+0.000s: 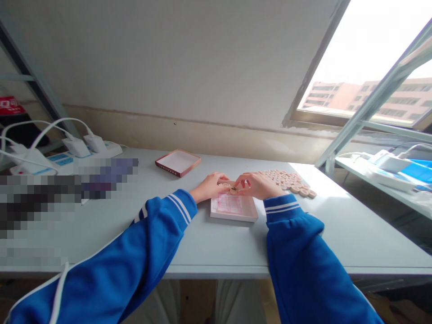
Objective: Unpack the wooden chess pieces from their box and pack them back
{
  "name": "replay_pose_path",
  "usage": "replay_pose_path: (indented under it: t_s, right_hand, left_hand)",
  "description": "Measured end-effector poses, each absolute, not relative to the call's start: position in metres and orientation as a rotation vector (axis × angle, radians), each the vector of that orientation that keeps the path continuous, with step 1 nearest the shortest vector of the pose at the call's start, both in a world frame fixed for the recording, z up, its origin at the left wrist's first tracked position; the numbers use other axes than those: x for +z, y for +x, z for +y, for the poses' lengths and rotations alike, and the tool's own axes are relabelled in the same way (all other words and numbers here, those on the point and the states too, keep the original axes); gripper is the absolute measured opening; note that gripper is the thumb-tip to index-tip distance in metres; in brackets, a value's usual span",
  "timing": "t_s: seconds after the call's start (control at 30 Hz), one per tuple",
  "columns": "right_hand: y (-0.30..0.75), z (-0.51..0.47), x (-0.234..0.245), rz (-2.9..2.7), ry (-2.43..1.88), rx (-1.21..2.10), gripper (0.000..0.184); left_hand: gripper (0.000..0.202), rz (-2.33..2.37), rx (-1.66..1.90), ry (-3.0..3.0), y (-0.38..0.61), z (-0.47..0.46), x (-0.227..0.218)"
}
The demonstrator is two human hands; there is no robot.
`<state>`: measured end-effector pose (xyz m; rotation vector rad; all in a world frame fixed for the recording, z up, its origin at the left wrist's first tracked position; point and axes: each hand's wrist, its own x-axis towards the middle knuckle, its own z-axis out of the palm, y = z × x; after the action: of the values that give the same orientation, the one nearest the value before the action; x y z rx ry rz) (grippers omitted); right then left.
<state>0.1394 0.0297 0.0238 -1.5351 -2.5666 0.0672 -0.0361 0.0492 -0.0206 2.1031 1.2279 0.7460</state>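
Observation:
A shallow open box (232, 219) lies on the desk in front of me, with a folded sheet printed in pink lines (229, 203) inside it. Round wooden xiangqi pieces (234, 191) with dark characters are at the far side of the box, between my hands. The fingers of my left hand (213, 185) are bent and closed against the pieces at the left end. From the right, my right hand (255, 184) pinches a piece with thumb and fingers. Many more loose xiangqi pieces (286, 179) are spread beyond my right hand, which hides some of them.
The box lid (178, 163) lies inside up at the back left. A power strip (113, 148) with white chargers and cables stands at the far left, near a cola bottle (13, 112). Metal frame posts (332, 148) rise at both sides, and a wall closes the back.

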Motion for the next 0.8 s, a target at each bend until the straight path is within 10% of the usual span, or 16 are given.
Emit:
replay_pose_path:
  t_s: [0.8]
  right_hand:
    - [0.164,0.036,0.029,-2.391,-1.587,-0.019,0.009]
  left_hand:
    - [0.027,1.263,0.816,1.979,-0.039,0.048,-0.018]
